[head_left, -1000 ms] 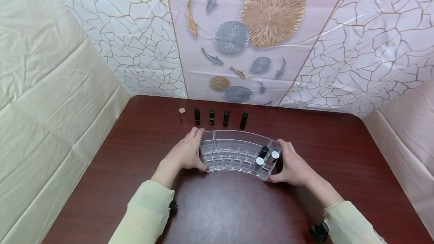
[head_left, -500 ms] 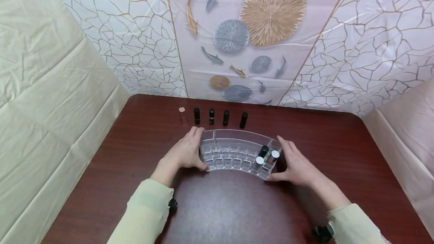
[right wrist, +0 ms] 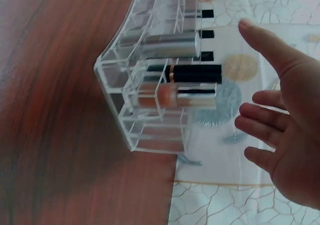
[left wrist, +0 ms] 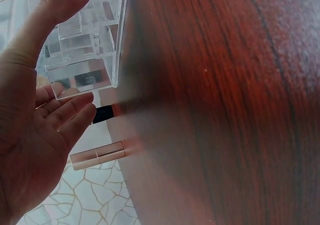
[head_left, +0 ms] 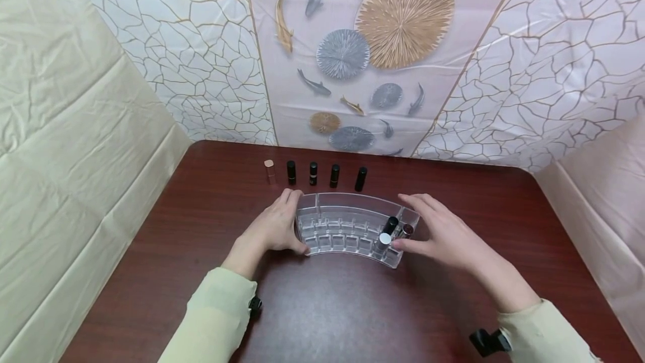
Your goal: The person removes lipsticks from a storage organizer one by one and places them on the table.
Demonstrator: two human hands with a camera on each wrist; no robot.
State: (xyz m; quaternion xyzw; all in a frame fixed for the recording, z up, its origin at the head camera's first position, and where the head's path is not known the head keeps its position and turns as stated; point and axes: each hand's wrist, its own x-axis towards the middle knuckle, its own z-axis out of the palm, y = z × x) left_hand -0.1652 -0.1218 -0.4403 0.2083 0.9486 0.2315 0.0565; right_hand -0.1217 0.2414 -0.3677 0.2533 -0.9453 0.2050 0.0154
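Note:
A curved clear acrylic lipstick organizer (head_left: 339, 241) stands on the table. Its left end is gripped by my left hand (head_left: 274, 226), thumb at the front and fingers round the back. My right hand (head_left: 445, 234) hovers above the right end, fingers spread, holding nothing; the right wrist view shows a gap between it and the tubes. Three tubes stand in slots at that end: a silver one (right wrist: 172, 45), a black lipstick (right wrist: 197, 73) with a gold band, and a peach one with a silver cap (right wrist: 192, 96). The other front slots hold nothing.
Behind the organizer, several lipsticks stand in a row: a rose-gold one (head_left: 270, 169) at the left, then black ones, the last black lipstick (head_left: 360, 178) at the right. Patterned cloth (head_left: 347, 99) hangs behind the dark red wooden table (head_left: 322, 307).
My right hand has let go of the organizer's right end and risen over the tubes there. My left hand and the organizer have stayed in place.

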